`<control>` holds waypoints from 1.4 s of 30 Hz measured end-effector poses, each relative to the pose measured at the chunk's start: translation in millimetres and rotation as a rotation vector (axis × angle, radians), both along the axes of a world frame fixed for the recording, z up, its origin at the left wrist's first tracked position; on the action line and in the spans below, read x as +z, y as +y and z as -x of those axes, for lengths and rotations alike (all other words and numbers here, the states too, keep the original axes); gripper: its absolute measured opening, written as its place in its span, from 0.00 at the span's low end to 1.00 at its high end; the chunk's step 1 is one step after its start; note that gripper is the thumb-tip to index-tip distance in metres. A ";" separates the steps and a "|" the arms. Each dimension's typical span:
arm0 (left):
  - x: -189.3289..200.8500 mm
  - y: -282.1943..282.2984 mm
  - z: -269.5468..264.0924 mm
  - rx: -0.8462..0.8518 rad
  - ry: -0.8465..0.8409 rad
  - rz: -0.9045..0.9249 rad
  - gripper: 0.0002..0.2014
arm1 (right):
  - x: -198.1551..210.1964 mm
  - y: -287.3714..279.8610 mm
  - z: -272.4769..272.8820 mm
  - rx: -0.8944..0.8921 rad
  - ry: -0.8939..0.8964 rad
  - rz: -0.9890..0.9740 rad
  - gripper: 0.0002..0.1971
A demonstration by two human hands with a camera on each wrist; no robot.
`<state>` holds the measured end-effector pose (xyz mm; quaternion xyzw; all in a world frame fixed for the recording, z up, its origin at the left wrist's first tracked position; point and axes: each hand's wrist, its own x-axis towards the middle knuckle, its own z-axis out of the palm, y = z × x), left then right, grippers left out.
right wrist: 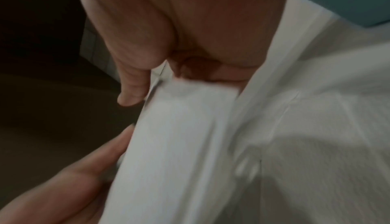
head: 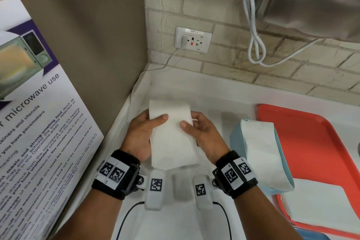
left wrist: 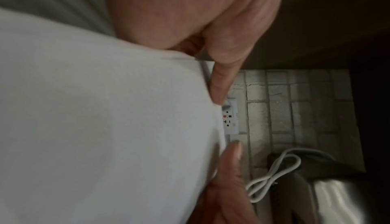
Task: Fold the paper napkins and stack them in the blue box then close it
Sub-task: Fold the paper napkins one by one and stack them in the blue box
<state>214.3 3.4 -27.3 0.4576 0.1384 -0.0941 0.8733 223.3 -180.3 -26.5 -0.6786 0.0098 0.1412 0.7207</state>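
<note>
Blue box holds folded napkins; left hand, right hand pinch napkin.

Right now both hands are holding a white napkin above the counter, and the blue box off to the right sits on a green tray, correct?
Nearly. The left hand and right hand do hold the white napkin above the counter, and the blue box is to the right, but the tray there is red-orange, not green. The head view shows it.
</note>
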 end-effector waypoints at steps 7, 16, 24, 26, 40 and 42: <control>0.0 13.3 -1.5 0.121 -0.057 -0.136 0.16 | -50.5 -36.8 -53.9 -0.240 0.109 0.610 0.17; 0.6 11.9 0.7 0.129 -0.034 -0.138 0.13 | -64.7 -32.8 -74.6 -0.119 0.194 1.023 0.35; -2.3 18.2 2.6 0.131 -0.058 -0.198 0.12 | -62.8 -29.4 -84.8 -0.053 0.235 1.055 0.22; -4.5 20.1 1.5 0.142 -0.067 -0.218 0.13 | -61.4 -31.1 -87.6 -0.096 0.224 0.971 0.14; -5.0 22.9 -5.7 0.213 -0.199 -0.495 0.23 | -17.9 -40.2 -44.3 -0.225 0.045 0.275 0.08; -1.1 22.7 -6.1 0.210 -0.223 -0.507 0.24 | -9.4 -43.6 -31.0 -0.148 0.037 0.235 0.04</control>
